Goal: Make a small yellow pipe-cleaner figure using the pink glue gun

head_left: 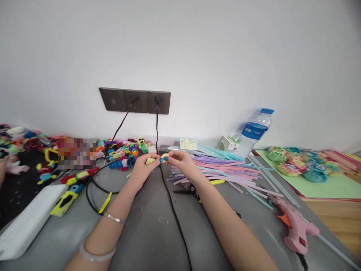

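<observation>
Both hands meet above the middle of the grey table. My left hand (144, 168) is closed, its thumb and fingers pinching a small pale yellow fuzzy piece (150, 160), which looks like pipe cleaner. My right hand (183, 162) pinches the upper end of a pale yellow piece (164, 155) right beside the left fingertips. Whether the two yellow bits are one piece, I cannot tell. Blue nails show on both thumbs. Just right of the hands lies a bundle of pastel pipe cleaners (225, 165); black-handled pliers or cutters (191, 190) lie partly hidden by my right forearm.
A black cable (172, 207) runs down the table from the wall socket (158, 101). Colourful pipe-cleaner figures (121, 154) crowd the left, near a white power strip (31, 222). To the right are a water bottle (255, 131), a pink glue gun (299, 229) and green paper (299, 186).
</observation>
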Action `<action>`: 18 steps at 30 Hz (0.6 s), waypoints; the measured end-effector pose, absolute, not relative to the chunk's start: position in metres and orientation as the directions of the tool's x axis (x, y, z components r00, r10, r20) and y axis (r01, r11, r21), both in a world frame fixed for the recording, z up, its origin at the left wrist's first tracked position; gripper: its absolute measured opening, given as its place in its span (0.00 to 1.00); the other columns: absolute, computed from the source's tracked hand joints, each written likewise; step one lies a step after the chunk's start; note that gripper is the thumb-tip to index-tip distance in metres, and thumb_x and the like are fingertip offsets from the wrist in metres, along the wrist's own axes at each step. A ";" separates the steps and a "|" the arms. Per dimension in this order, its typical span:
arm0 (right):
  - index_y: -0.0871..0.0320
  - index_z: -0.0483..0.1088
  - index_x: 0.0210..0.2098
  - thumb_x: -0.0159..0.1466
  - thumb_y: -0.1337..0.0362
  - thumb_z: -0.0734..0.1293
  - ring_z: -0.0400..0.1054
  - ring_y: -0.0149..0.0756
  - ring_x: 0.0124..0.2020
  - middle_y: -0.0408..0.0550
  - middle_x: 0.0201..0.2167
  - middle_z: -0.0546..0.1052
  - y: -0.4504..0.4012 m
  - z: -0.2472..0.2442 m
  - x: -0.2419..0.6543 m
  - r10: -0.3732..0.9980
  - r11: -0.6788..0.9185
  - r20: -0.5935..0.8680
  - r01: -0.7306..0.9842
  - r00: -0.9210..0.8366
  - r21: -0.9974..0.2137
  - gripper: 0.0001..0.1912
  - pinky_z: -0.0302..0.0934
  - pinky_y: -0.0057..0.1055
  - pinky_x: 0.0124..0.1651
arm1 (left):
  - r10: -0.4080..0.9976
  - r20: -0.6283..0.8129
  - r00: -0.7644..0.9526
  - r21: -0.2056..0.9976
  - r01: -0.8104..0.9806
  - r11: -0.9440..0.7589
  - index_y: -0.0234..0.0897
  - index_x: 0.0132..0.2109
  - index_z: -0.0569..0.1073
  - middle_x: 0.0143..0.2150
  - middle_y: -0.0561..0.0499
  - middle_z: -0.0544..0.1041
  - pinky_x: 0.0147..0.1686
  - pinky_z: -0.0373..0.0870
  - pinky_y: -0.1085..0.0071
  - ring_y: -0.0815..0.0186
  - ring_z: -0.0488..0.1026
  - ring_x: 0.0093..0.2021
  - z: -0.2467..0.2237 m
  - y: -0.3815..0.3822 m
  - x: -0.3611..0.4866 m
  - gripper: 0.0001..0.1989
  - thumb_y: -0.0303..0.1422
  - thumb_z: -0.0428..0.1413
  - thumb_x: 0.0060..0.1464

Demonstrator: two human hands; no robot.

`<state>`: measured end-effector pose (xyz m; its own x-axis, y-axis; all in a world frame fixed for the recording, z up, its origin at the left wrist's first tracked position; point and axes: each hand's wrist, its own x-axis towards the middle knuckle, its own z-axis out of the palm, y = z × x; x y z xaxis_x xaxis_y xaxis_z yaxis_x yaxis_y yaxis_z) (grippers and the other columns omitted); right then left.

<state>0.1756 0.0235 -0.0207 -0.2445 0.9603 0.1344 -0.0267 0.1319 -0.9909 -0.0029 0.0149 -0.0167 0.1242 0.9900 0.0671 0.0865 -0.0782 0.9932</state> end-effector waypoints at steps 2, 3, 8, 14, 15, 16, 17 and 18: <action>0.57 0.70 0.26 0.51 0.47 0.75 0.64 0.31 0.25 0.41 0.24 0.72 0.023 -0.020 0.175 0.965 0.125 0.136 -0.060 -0.225 -0.990 0.20 0.59 0.31 0.34 | 0.990 0.049 0.131 0.997 0.050 -0.056 0.35 0.34 0.79 0.31 0.51 0.74 0.23 0.63 0.76 0.71 0.65 0.26 -0.016 0.014 -0.001 0.17 0.43 0.66 0.40; 0.57 0.69 0.25 0.50 0.47 0.75 0.64 0.31 0.25 0.41 0.24 0.72 0.023 -0.019 0.174 0.966 0.126 0.138 -0.069 -0.220 -0.990 0.20 0.59 0.31 0.34 | 0.990 0.042 0.134 0.998 0.034 -0.046 0.35 0.34 0.78 0.31 0.51 0.73 0.22 0.63 0.77 0.71 0.64 0.26 -0.015 0.013 0.000 0.17 0.43 0.66 0.40; 0.56 0.68 0.25 0.51 0.47 0.74 0.64 0.32 0.26 0.40 0.22 0.71 0.022 -0.018 0.174 0.963 0.142 0.151 -0.055 -0.225 -0.988 0.21 0.59 0.31 0.34 | 0.997 0.017 0.079 1.000 -0.014 -0.016 0.35 0.34 0.79 0.29 0.52 0.73 0.21 0.61 0.77 0.73 0.63 0.23 -0.018 0.013 0.002 0.17 0.43 0.67 0.40; 0.56 0.68 0.24 0.51 0.46 0.74 0.65 0.32 0.26 0.40 0.22 0.70 0.021 -0.016 0.174 0.963 0.132 0.139 -0.046 -0.231 -0.990 0.21 0.59 0.31 0.33 | 0.998 0.069 -0.002 0.998 -0.013 -0.069 0.36 0.32 0.81 0.28 0.51 0.75 0.21 0.59 0.76 0.72 0.63 0.24 -0.017 0.015 0.000 0.14 0.41 0.67 0.40; 0.56 0.68 0.24 0.51 0.46 0.74 0.65 0.32 0.26 0.40 0.22 0.71 0.020 -0.016 0.174 0.962 0.131 0.138 -0.045 -0.234 -0.990 0.21 0.59 0.31 0.33 | 0.997 0.074 -0.005 0.997 -0.016 -0.074 0.36 0.32 0.81 0.27 0.51 0.75 0.21 0.59 0.76 0.72 0.63 0.23 -0.017 0.015 0.000 0.13 0.41 0.67 0.40; 0.56 0.68 0.24 0.51 0.46 0.74 0.65 0.32 0.26 0.41 0.22 0.71 0.020 -0.015 0.174 0.962 0.129 0.136 -0.045 -0.239 -0.991 0.21 0.59 0.31 0.33 | 0.997 0.074 -0.006 0.997 -0.019 -0.074 0.36 0.32 0.81 0.27 0.51 0.75 0.21 0.58 0.76 0.72 0.62 0.23 -0.016 0.015 0.000 0.13 0.40 0.67 0.40; 0.56 0.69 0.24 0.51 0.46 0.74 0.65 0.32 0.26 0.41 0.23 0.71 0.020 -0.015 0.174 0.960 0.124 0.131 -0.046 -0.246 -0.991 0.21 0.59 0.31 0.33 | 0.997 0.073 -0.005 0.997 -0.022 -0.073 0.36 0.32 0.81 0.26 0.52 0.75 0.21 0.58 0.76 0.72 0.62 0.23 -0.016 0.015 0.000 0.13 0.40 0.67 0.40; 0.56 0.69 0.24 0.51 0.46 0.74 0.65 0.32 0.26 0.41 0.23 0.71 0.019 -0.014 0.175 0.959 0.117 0.125 -0.048 -0.255 -0.992 0.20 0.59 0.31 0.33 | 0.997 0.071 -0.002 0.997 -0.023 -0.071 0.36 0.32 0.81 0.26 0.52 0.74 0.21 0.58 0.76 0.72 0.62 0.23 -0.016 0.014 0.001 0.13 0.40 0.67 0.40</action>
<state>0.1751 0.0195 -0.0140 -0.2552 0.9588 0.1251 -0.0475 0.1168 -0.9920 0.0007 0.0143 -0.0160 -0.0022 0.9975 0.0711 -0.0232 -0.0711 0.9972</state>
